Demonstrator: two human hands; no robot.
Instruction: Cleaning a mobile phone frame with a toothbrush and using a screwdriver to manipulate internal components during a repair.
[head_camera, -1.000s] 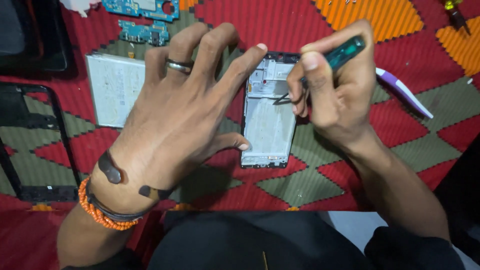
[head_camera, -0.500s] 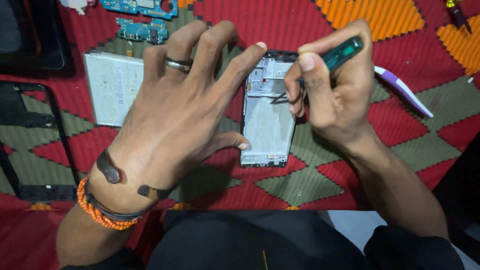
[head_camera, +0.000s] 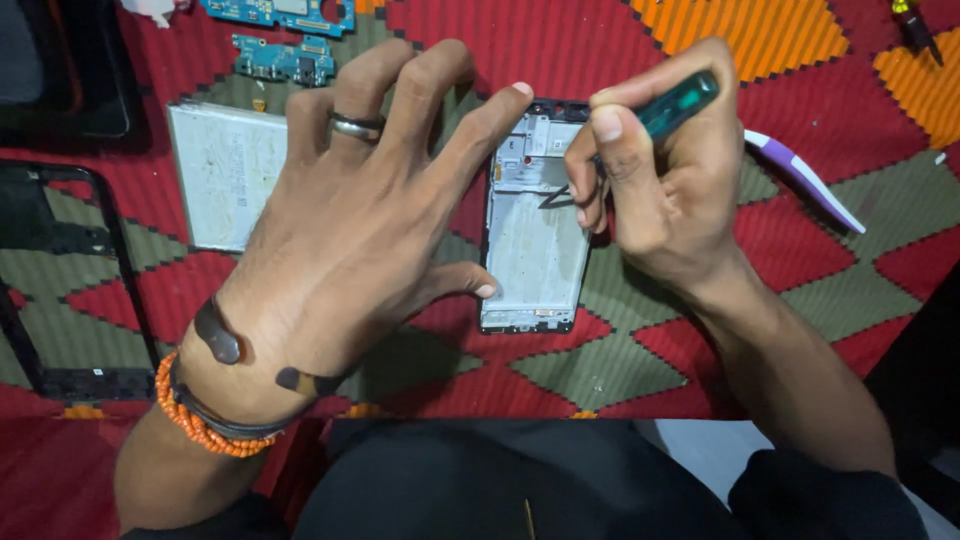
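An opened phone body (head_camera: 533, 240), silvery inside with a dark rim, lies upright on a patterned cloth. My left hand (head_camera: 350, 230), with a ring and a bead bracelet, spreads its fingers over the phone's left edge, thumb and forefinger touching it. My right hand (head_camera: 660, 170) grips a green-handled screwdriver (head_camera: 672, 108) whose tip points down at the phone's upper right part, beside a small dark bent strip (head_camera: 556, 198).
A flat silver battery (head_camera: 218, 170) lies left of my left hand. Blue circuit boards (head_camera: 282, 58) sit at the top left. A black phone frame (head_camera: 60, 280) lies at the far left. A white and purple tool (head_camera: 800, 175) rests on the right.
Both hands stay in place on the phone. The right hand has shifted the screwdriver slightly; the dark strip sits near its tip as before.
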